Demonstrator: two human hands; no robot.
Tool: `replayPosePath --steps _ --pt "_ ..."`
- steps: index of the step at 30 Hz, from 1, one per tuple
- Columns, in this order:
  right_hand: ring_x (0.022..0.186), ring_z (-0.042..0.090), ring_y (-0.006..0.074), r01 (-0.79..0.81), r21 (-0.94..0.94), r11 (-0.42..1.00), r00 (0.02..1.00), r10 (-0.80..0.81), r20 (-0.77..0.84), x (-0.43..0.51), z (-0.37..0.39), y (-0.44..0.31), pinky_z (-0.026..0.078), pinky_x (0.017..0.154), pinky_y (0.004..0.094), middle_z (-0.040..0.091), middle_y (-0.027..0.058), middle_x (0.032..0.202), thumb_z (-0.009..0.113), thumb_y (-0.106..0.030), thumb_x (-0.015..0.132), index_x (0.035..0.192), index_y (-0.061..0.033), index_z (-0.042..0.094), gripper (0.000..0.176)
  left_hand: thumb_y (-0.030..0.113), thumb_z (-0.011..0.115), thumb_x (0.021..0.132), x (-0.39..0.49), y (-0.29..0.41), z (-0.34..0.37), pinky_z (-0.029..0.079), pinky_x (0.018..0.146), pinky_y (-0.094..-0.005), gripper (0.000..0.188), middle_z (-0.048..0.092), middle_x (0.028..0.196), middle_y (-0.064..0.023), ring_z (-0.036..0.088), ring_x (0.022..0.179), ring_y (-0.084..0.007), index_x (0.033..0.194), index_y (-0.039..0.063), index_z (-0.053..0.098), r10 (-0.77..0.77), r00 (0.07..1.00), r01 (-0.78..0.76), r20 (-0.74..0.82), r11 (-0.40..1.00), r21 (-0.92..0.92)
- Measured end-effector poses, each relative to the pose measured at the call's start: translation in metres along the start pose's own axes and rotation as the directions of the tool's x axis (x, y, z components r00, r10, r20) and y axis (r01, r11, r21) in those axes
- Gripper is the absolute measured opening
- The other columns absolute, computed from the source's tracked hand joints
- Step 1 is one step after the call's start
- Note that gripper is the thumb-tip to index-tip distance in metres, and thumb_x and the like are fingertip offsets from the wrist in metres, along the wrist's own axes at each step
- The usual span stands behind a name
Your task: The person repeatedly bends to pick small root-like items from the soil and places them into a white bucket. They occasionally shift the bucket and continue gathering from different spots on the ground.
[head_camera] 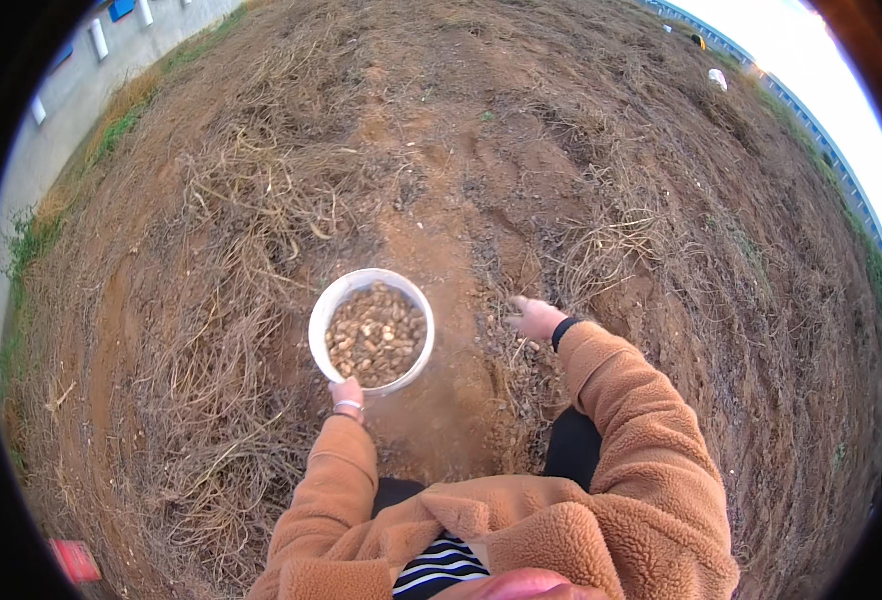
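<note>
My left hand (348, 393) grips the near rim of a white plastic bucket (319, 324), with a pale band around the wrist. Unshelled peanuts (378, 337), brown with several paler ones among them, fill much of the bucket. To the right, my right hand (537, 319) reaches low over the loose brown soil (448, 262). Its fingers point left and look apart, and I see nothing held in them. A dark band circles that wrist. A few pale bits, perhaps peanuts (529, 344), lie just below this hand.
Dry uprooted vines (253, 202) lie in heaps on the left, with another clump (613, 247) ahead on the right. A red container (75, 561) sits at the lower left. A grey wall (43, 150) borders the field's left side. A white bag (718, 79) lies far off.
</note>
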State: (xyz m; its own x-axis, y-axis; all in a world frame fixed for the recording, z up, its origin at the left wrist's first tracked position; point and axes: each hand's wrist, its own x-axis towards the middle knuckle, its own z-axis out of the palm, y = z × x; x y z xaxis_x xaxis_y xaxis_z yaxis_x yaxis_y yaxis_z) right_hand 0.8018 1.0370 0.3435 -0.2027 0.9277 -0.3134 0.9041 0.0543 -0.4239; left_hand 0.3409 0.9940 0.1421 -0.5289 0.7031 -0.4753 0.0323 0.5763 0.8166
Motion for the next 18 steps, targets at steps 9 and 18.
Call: replayPosePath --steps 9,18 --pt "0.118 0.061 0.0425 -0.113 0.024 0.993 0.974 0.106 0.201 0.042 -0.024 0.150 0.047 0.101 0.0467 0.062 0.0324 0.125 0.065 -0.034 0.089 0.159 -0.0109 0.019 0.086 0.018 0.051 0.088 -0.064 0.047 0.003 0.059 0.077 -0.0533 0.032 0.066 0.113 -0.0167 0.068 0.096 -0.0364 0.115 0.004 0.062 -0.134 0.990 0.141 0.049 0.973 -0.181" --pt "0.101 0.065 0.0468 -0.201 0.355 0.913 0.902 0.314 -0.295 0.065 -0.154 0.360 0.050 0.091 0.0517 0.065 0.0376 0.100 0.063 -0.026 0.092 0.158 -0.0068 0.011 0.086 0.020 0.065 0.085 -0.029 0.044 0.021 0.060 0.072 -0.0515 0.037 0.071 0.110 -0.0128 0.072 0.094 -0.0350 0.121 0.010 0.063 0.022 0.922 0.231 -0.387 0.771 0.593"
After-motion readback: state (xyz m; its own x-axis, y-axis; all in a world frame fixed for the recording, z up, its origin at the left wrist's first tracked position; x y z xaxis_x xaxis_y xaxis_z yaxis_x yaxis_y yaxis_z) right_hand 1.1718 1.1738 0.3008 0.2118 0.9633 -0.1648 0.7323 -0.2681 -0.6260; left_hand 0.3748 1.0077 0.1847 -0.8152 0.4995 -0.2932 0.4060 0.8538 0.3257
